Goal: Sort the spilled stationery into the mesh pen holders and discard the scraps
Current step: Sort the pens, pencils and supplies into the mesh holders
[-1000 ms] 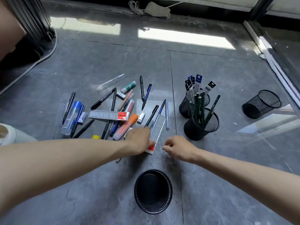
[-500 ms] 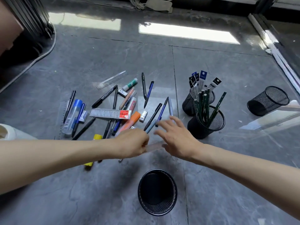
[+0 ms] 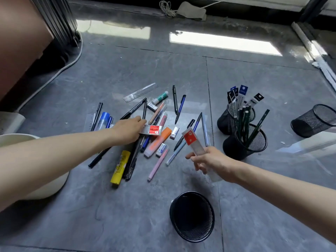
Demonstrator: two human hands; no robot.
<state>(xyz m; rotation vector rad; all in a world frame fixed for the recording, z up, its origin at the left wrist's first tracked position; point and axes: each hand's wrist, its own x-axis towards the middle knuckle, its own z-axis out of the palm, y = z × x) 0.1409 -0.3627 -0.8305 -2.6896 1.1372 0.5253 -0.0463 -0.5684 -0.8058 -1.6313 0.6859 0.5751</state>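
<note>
The right hand [image 3: 211, 160] pinches a lifted ruler [image 3: 193, 142] and the left hand [image 3: 129, 130] grips a second ruler [image 3: 152, 129] in the pile, so tugging it could scatter the pens [image 3: 131, 165].

Glossy grey tile floor [image 3: 127, 70], dark grout lines. Two bright light patches [image 3: 223, 42] far beyond the fingers [image 3: 139, 120]. Brown cabinet [image 3: 18, 42] far left of them, white cable [image 3: 60, 71] alongside. Pale door track [image 3: 312, 51] far right.
</note>
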